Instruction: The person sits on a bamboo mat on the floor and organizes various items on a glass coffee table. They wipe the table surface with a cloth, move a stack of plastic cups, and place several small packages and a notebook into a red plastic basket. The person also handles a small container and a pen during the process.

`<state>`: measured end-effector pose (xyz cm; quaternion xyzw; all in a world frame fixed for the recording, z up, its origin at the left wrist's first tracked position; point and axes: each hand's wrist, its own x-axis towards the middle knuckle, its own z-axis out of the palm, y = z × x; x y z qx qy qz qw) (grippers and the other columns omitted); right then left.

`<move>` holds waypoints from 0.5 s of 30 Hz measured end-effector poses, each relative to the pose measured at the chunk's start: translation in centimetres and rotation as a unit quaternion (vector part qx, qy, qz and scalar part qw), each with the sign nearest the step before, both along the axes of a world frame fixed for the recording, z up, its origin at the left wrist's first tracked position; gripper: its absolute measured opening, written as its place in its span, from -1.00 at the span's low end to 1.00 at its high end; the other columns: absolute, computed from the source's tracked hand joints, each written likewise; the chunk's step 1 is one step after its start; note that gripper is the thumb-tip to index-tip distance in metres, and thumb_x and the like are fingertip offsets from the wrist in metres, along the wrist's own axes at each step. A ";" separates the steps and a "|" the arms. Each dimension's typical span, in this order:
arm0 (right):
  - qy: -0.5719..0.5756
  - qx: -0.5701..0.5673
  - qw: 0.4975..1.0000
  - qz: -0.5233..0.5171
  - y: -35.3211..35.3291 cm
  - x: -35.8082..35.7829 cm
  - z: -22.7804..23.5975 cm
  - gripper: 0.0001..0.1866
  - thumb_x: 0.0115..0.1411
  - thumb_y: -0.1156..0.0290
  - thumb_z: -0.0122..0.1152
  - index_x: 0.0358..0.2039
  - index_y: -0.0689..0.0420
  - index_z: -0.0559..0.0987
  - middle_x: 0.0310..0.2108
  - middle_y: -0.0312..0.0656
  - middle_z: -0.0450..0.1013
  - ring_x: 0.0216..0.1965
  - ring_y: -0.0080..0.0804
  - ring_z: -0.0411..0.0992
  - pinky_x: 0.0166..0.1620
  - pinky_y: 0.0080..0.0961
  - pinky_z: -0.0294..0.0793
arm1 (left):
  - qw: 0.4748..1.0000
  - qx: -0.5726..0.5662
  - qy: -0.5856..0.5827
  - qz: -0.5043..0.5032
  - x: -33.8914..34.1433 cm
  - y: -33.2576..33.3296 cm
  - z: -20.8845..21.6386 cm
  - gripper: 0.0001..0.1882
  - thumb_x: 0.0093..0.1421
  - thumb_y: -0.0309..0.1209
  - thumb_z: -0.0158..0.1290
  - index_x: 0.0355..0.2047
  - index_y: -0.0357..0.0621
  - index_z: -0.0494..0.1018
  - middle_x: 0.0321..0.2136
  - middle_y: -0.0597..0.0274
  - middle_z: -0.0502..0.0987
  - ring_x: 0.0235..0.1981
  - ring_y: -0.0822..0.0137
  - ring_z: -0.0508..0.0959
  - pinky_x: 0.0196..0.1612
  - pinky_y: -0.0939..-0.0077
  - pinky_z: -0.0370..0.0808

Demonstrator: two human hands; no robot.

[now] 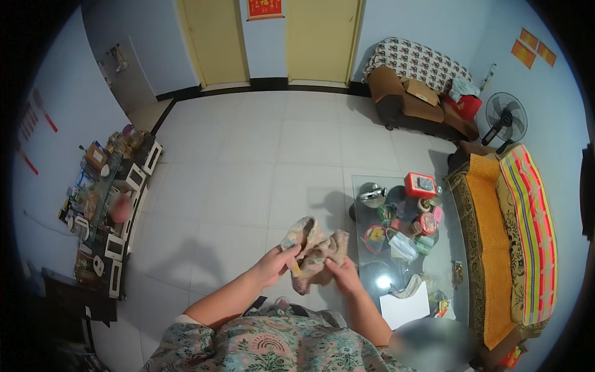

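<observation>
A crumpled beige patterned cloth (316,251) hangs in front of my body, held up between both hands; its folds hide what kind of cloth piece it is. My left hand (277,263) pinches its left side, thumb on top. On the lower right part, my right hand (343,274) is closed with the thumb over the fabric. One rounded fold stands up at the upper left of the cloth, and a darker end droops below between the hands.
To the right stands a glass coffee table (365,297) bearing a kettle (372,195), a red box (420,185), several jars and a white sheet (405,306). A sofa (489,248) lies beyond it, a fan (506,118) behind. A cluttered TV cabinet (118,248) lines the left wall.
</observation>
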<state>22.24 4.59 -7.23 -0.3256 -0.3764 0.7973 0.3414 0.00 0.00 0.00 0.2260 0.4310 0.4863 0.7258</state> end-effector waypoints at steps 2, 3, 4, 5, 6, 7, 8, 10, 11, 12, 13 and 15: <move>-0.016 -0.005 0.999 -0.031 1.8 3.5 -1.3 -0.64 0.21 0.39 0.19 0.01 0.16 0.42 -0.15 -0.31 0.46 -0.12 -0.50 0.42 -0.03 -0.48 0.41 | 0.999 0.006 0.008 0.049 0.2 0.9 -0.5 -0.58 0.32 -0.21 -0.06 0.10 -0.15 0.29 -0.03 0.27 0.46 0.00 0.38 0.45 0.04 0.42 0.39; -0.042 -0.027 0.994 -0.095 3.2 0.3 -0.1 -0.66 0.22 0.39 0.17 0.00 0.15 0.43 -0.16 -0.32 0.46 -0.13 -0.50 0.42 -0.06 -0.48 0.43 | 0.996 -0.007 0.046 0.075 -4.5 4.2 1.0 -0.65 0.31 -0.21 -0.05 -0.04 -0.19 0.40 -0.17 0.29 0.51 -0.17 0.45 0.48 -0.13 0.49 0.41; -0.048 -0.060 0.989 -0.122 4.5 0.7 0.6 -0.66 0.23 0.38 0.15 0.01 0.14 0.43 -0.16 -0.32 0.46 -0.14 -0.48 0.43 -0.05 -0.47 0.43 | 0.995 0.000 0.043 0.088 -5.9 5.8 0.1 -0.65 0.31 -0.21 -0.04 -0.04 -0.19 0.40 -0.18 0.28 0.51 -0.19 0.44 0.49 -0.15 0.49 0.42; -0.109 -0.106 0.981 -0.119 5.2 2.7 -0.1 -0.64 0.23 0.36 0.15 0.03 0.14 0.42 -0.15 -0.29 0.46 -0.13 -0.45 0.44 -0.03 -0.45 0.43 | 0.994 -0.005 0.040 0.099 -6.6 6.4 -1.3 -0.65 0.30 -0.21 -0.03 -0.05 -0.20 0.41 -0.18 0.27 0.52 -0.20 0.43 0.50 -0.18 0.48 0.43; -0.080 -0.098 0.982 -0.143 8.3 2.3 1.6 -0.65 0.23 0.34 0.16 0.01 0.14 0.43 -0.13 -0.28 0.46 -0.11 -0.44 0.44 -0.03 -0.46 0.44 | 0.994 0.019 0.056 0.094 -7.9 9.8 -0.7 -0.66 0.29 -0.23 -0.02 -0.05 -0.21 0.41 -0.19 0.27 0.52 -0.20 0.42 0.50 -0.18 0.47 0.43; -0.054 -0.125 0.983 -0.120 9.3 3.2 0.6 -0.63 0.21 0.33 0.18 0.01 0.15 0.42 -0.12 -0.28 0.46 -0.09 -0.41 0.44 -0.02 -0.42 0.44 | 0.994 0.011 0.071 0.087 -8.5 10.8 -1.0 -0.66 0.28 -0.25 -0.01 -0.05 -0.22 0.41 -0.19 0.26 0.52 -0.19 0.41 0.51 -0.18 0.47 0.44; -0.062 -0.149 0.982 -0.100 10.4 4.0 0.0 -0.58 0.21 0.34 0.18 0.06 0.15 0.39 -0.11 -0.25 0.45 -0.10 -0.41 0.43 -0.03 -0.44 0.44 | 0.993 0.002 0.085 0.081 -9.0 11.9 -1.2 -0.66 0.27 -0.27 0.00 -0.05 -0.23 0.40 -0.20 0.26 0.53 -0.19 0.40 0.51 -0.18 0.46 0.44; -0.035 -0.156 0.983 -0.089 14.2 4.4 -0.5 -0.51 0.20 0.34 0.19 0.12 0.16 0.33 -0.07 -0.20 0.42 -0.08 -0.39 0.42 -0.02 -0.43 0.44 | 0.992 -0.009 0.088 0.088 -9.7 15.6 -1.1 -0.66 0.25 -0.32 0.02 -0.03 -0.25 0.40 -0.18 0.23 0.52 -0.19 0.38 0.52 -0.17 0.45 0.45; -0.002 -0.145 0.985 -0.093 16.5 4.3 -0.7 -0.49 0.21 0.33 0.18 0.13 0.16 0.32 -0.04 -0.17 0.41 -0.04 -0.36 0.41 0.00 -0.40 0.44 | 0.992 -0.015 0.089 0.091 -10.0 17.6 -0.7 -0.65 0.23 -0.34 0.03 -0.03 -0.26 0.39 -0.17 0.22 0.52 -0.18 0.37 0.52 -0.16 0.44 0.45; 0.029 -0.126 0.987 -0.097 19.5 4.6 -0.4 -0.47 0.21 0.31 0.18 0.15 0.17 0.30 0.00 -0.15 0.40 -0.01 -0.33 0.41 0.02 -0.38 0.44 | 0.992 0.006 0.096 0.077 -10.4 19.9 0.4 -0.64 0.22 -0.39 0.02 0.00 -0.27 0.38 -0.15 0.18 0.51 -0.16 0.32 0.53 -0.13 0.43 0.46; 0.114 -0.111 0.983 -0.091 22.2 3.9 1.4 -0.46 0.21 0.29 0.18 0.15 0.17 0.29 0.02 -0.13 0.39 0.02 -0.30 0.40 0.05 -0.35 0.43 | 0.992 0.023 0.105 0.066 -10.8 21.9 1.7 -0.63 0.20 -0.44 0.02 0.02 -0.28 0.36 -0.13 0.13 0.51 -0.14 0.28 0.54 -0.10 0.42 0.48; 0.281 -0.077 0.953 -0.077 28.3 2.6 5.6 -0.43 0.20 0.24 0.19 0.16 0.18 0.28 0.07 -0.10 0.36 0.08 -0.24 0.37 0.10 -0.28 0.41 | 0.995 0.032 -0.043 0.088 -12.1 26.4 3.4 -0.60 0.17 -0.48 0.00 0.04 -0.26 0.34 -0.11 0.10 0.50 -0.16 0.25 0.55 -0.10 0.43 0.51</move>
